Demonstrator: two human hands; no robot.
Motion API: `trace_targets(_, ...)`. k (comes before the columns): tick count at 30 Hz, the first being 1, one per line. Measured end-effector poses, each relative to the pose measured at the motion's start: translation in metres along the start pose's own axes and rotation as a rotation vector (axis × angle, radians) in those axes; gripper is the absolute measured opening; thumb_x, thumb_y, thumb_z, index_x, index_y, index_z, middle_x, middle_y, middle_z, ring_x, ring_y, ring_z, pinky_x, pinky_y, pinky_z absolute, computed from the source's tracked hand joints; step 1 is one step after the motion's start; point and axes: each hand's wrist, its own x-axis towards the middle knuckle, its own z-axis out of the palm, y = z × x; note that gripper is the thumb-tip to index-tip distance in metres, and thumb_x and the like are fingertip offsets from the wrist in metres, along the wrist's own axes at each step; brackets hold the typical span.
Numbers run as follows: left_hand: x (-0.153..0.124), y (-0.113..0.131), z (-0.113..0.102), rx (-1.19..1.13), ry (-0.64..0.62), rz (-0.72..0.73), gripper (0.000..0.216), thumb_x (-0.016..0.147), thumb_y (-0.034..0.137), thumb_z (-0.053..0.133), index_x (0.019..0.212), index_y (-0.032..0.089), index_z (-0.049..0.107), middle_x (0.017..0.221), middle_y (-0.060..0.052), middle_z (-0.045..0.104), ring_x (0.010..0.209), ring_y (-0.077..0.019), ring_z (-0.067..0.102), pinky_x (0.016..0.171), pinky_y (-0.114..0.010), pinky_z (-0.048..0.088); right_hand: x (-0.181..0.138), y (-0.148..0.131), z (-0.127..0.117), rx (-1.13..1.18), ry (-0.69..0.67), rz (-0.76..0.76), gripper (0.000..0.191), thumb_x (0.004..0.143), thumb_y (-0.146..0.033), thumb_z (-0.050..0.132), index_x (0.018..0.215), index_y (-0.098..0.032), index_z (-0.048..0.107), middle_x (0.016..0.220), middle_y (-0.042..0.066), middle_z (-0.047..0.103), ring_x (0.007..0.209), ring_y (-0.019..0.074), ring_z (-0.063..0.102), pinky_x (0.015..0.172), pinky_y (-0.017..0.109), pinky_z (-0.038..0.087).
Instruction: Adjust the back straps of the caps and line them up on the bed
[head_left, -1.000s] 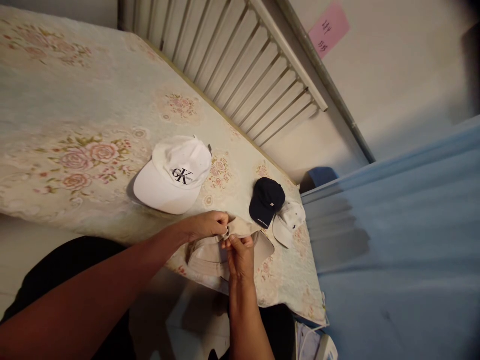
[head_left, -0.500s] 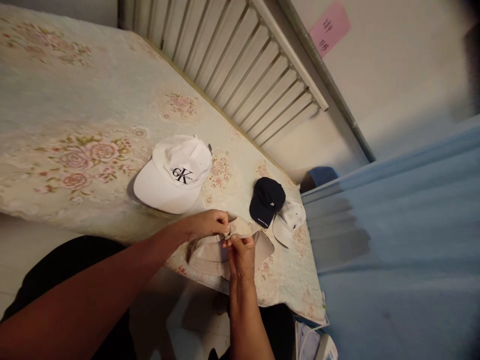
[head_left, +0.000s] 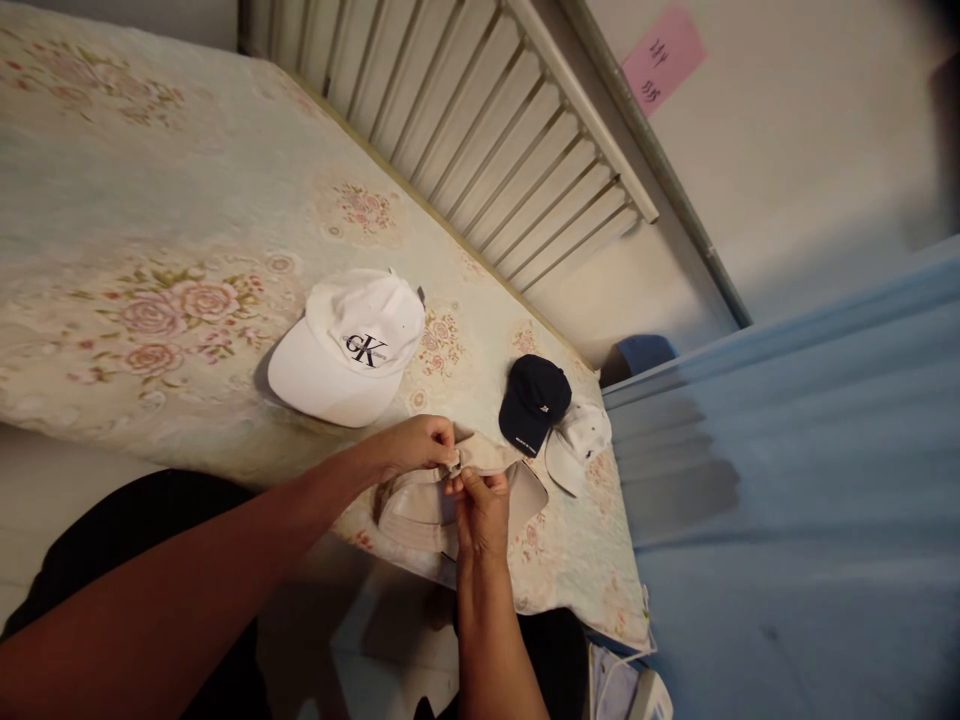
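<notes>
A beige baseball cap lies at the near edge of the bed, its inside partly showing and its brim pointing right. My left hand is closed, pinching the strap at the back of this cap. Close beside it, my right hand also pinches the strap near a small buckle, thumb on top. The buckle's details are too small to make out. Beyond my left hand rests a white cap with dark letters. To the right of my hands sit a navy cap and a smaller white cap, touching each other.
The floral bedspread covers the bed under the caps. A metal-barred headboard runs along the far side. On the right hangs a blue curtain. A pink note is stuck to the wall.
My left hand has shifted very slightly up and left at the strap of the beige cap. My right hand and the other caps stay as they were.
</notes>
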Motion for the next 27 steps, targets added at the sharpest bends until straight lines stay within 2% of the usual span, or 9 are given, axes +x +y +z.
trace_targets(8, 0.0, -0.002, -0.001, 0.011, -0.017, -0.017, 0.016, 0.062, 0.021, 0.066, 0.06, 0.018, 0.051, 0.059, -0.002, 0.062, 0.059, -0.0179, 0.059, 0.056, -0.028, 0.037, -0.002, 0.0, 0.0, 0.001, -0.004, 0.019, 0.013, 0.066, -0.013, 0.067, 0.075, -0.018, 0.059, 0.05, -0.007, 0.055, 0.045, 0.0073, 0.048, 0.05, 0.021, 0.043)
trace_targets(17, -0.002, -0.001, 0.003, -0.037, -0.004, -0.056, 0.02, 0.063, 0.024, 0.066, 0.061, 0.018, 0.047, 0.054, 0.0, 0.06, 0.054, -0.0159, 0.059, 0.055, -0.027, 0.04, 0.0, 0.002, -0.003, -0.018, -0.009, 0.023, 0.015, 0.065, -0.015, 0.068, 0.076, -0.018, 0.058, 0.052, -0.008, 0.054, 0.045, 0.0065, 0.047, 0.049, 0.021, 0.044)
trace_targets(27, 0.006, -0.01, 0.005, 0.01, -0.015, 0.086, 0.015, 0.069, 0.022, 0.064, 0.067, 0.017, 0.05, 0.064, -0.002, 0.065, 0.062, -0.0151, 0.062, 0.061, -0.026, 0.043, 0.003, 0.0, -0.01, 0.078, -0.016, 0.019, 0.014, 0.066, -0.014, 0.07, 0.071, -0.016, 0.057, 0.05, -0.006, 0.056, 0.045, 0.0065, 0.049, 0.049, 0.02, 0.043)
